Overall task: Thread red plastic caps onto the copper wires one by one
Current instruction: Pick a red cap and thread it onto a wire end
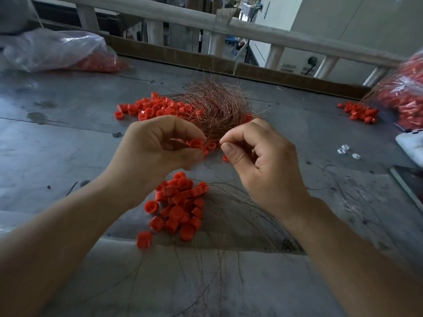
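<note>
Left hand point(160, 147) pinches one red cap point(196, 143) between thumb and fingertips. Right hand point(258, 156) curled, thumb against forefinger, maybe on a wire end; cannot tell. Threaded caps point(180, 202) heaped below the hands, wires trailing. Beyond the hands, loose caps point(155, 108) and copper wire bundle point(217, 104): much left.

- Caps point(176, 209): bright orange-red, all one plain colour.
- Wires point(215, 106): coppery brown, with a faint shine.
- Table point(68, 145): dull grey, blotched with darker stains.
- Bag point(52, 51): clear plastic, red showing through.
- Clips point(343, 149): white.
- Railing point(183, 16): pale off-white.
</note>
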The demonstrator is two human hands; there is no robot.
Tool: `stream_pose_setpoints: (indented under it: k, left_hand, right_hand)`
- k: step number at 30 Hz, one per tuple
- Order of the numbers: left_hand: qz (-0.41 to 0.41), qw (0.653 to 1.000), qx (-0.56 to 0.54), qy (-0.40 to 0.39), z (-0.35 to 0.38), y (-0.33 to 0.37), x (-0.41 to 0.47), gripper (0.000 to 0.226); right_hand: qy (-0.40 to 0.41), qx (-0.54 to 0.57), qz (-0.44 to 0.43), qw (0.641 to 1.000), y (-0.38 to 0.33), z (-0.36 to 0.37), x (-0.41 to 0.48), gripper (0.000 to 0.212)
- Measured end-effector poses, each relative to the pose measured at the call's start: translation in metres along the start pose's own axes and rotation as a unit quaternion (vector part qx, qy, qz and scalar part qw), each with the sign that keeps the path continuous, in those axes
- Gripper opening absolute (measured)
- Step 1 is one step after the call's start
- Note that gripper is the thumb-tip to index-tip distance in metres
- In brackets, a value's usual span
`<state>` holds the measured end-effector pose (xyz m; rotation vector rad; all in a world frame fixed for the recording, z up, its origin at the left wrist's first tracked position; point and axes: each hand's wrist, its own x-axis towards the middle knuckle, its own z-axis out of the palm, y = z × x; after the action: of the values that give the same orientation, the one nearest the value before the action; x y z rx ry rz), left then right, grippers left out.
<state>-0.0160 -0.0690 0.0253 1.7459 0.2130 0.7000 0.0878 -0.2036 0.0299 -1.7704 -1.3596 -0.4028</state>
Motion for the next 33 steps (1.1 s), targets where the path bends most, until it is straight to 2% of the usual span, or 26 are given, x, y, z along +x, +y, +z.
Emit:
stream_pose_setpoints:
  k: [11, 20, 33]
  left_hand:
    - [-0.01, 0.999, -0.045, -0.015, 0.0033, 0.0021, -0.0045, 0.026]
    - [0.016, 0.999, -0.034, -0.008, 0.0034, 0.0051, -0.0062, 0.03]
    - [-0.03, 0.98, -0.187, -0.053, -0.0004, 0.0019, -0.0052, 0.029]
  right_hand:
    - [-0.001, 0.002, 0.011, 1.0, -0.0023, 0.0, 0.0002, 0.006]
    - [-0.02, 0.01, 0.008, 1.0, -0.0047, 0.0032, -0.002, 0.007]
    - [-0.011, 0.007, 0.031, 0.999, -0.0036, -0.0026, -0.0012, 0.009]
